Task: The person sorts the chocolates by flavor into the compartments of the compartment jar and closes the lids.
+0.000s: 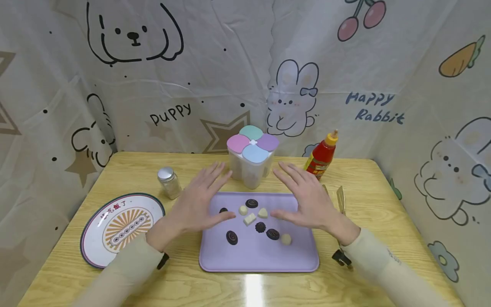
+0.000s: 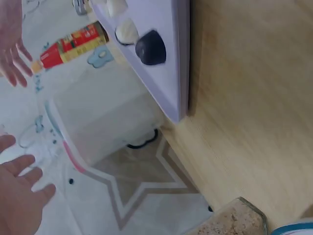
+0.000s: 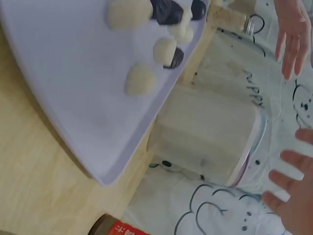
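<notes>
My left hand [image 1: 197, 202] hovers above the left side of a lavender tray [image 1: 258, 261], fingers spread and holding nothing. Over the tray's right side is my right hand [image 1: 307, 202], also spread, with nothing in it. On the tray lie several dark chocolates [image 1: 232, 237] and several white chocolates [image 1: 249, 219], scattered mostly between the two hands. Just beyond the fingertips stands a clear lidded container [image 1: 251, 172] with pink, green, purple and blue petal-shaped lids. Both wrist views show the fingers straight and apart.
A patterned white plate [image 1: 92, 230] lies to the left, partly behind my left sleeve. A glass jar with a silver cap [image 1: 166, 173] stands behind it. At the back right is a red sauce bottle [image 1: 321, 157]. Metal tongs [image 1: 341, 199] lie partly hidden by my right arm.
</notes>
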Action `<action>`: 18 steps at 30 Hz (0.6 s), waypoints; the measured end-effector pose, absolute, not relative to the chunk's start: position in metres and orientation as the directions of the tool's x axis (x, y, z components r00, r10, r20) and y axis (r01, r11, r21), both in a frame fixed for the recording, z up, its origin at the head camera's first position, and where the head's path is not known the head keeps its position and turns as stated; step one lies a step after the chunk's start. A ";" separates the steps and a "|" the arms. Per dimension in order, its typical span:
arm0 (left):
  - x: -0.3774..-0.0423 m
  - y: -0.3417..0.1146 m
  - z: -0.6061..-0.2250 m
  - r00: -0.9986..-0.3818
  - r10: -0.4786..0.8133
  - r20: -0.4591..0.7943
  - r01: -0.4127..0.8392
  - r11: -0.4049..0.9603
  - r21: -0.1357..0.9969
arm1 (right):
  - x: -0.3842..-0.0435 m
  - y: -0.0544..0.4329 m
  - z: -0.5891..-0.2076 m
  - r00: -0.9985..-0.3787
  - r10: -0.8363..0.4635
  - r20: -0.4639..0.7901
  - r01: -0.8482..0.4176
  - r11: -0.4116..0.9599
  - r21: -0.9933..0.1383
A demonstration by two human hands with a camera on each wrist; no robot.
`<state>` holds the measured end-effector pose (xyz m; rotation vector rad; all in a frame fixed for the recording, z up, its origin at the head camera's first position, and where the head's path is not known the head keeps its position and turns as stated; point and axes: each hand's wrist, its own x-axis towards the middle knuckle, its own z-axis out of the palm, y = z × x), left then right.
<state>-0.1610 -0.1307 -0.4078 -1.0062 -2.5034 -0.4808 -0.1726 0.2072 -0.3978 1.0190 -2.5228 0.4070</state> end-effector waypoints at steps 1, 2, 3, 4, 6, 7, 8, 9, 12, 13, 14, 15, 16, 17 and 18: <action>-0.166 -0.131 -0.406 -0.665 0.570 0.482 0.718 0.666 0.202 | -0.177 0.208 -0.396 -0.655 -0.599 0.461 -0.721 0.678 -0.145; -0.171 -0.132 -0.405 -0.672 0.562 0.482 0.718 0.653 0.239 | -0.182 0.208 -0.395 -0.649 -0.600 0.467 -0.732 0.659 -0.172; -0.176 -0.132 -0.405 -0.680 0.552 0.483 0.715 0.645 0.270 | -0.187 0.208 -0.394 -0.646 -0.602 0.469 -0.741 0.642 -0.196; -0.181 -0.131 -0.404 -0.688 0.542 0.483 0.711 0.637 0.297 | -0.191 0.207 -0.393 -0.643 -0.604 0.472 -0.749 0.625 -0.219; -0.192 -0.130 -0.402 -0.700 0.523 0.487 0.702 0.630 0.332 | -0.201 0.207 -0.392 -0.638 -0.606 0.475 -0.758 0.601 -0.253; -0.197 -0.129 -0.402 -0.704 0.514 0.491 0.698 0.629 0.343 | -0.207 0.206 -0.392 -0.638 -0.605 0.476 -0.760 0.592 -0.266; -0.203 -0.127 -0.401 -0.705 0.505 0.498 0.697 0.625 0.352 | -0.212 0.206 -0.393 -0.639 -0.604 0.476 -0.761 0.585 -0.280; -0.209 -0.125 -0.401 -0.702 0.499 0.508 0.699 0.619 0.358 | -0.217 0.205 -0.393 -0.641 -0.603 0.475 -0.761 0.580 -0.290; -0.224 -0.119 -0.399 -0.696 0.484 0.531 0.706 0.599 0.379 | -0.233 0.202 -0.394 -0.650 -0.590 0.480 -0.756 0.565 -0.330; -0.229 -0.117 -0.398 -0.697 0.479 0.533 0.704 0.595 0.386 | -0.237 0.201 -0.394 -0.650 -0.587 0.483 -0.757 0.559 -0.338; -0.234 -0.115 -0.398 -0.703 0.474 0.530 0.700 0.593 0.398 | -0.242 0.199 -0.393 -0.651 -0.585 0.484 -0.756 0.555 -0.347; -0.238 -0.113 -0.398 -0.709 0.470 0.526 0.695 0.592 0.407 | -0.246 0.197 -0.393 -0.651 -0.582 0.487 -0.757 0.551 -0.352; -0.241 -0.111 -0.397 -0.714 0.467 0.522 0.691 0.592 0.415 | -0.250 0.195 -0.393 -0.650 -0.581 0.490 -0.757 0.547 -0.357; -0.244 -0.109 -0.397 -0.719 0.464 0.517 0.686 0.593 0.422 | -0.254 0.193 -0.393 -0.647 -0.582 0.492 -0.760 0.542 -0.358; -0.248 -0.108 -0.397 -0.723 0.463 0.513 0.683 0.593 0.427 | -0.257 0.191 -0.393 -0.644 -0.583 0.494 -0.763 0.540 -0.356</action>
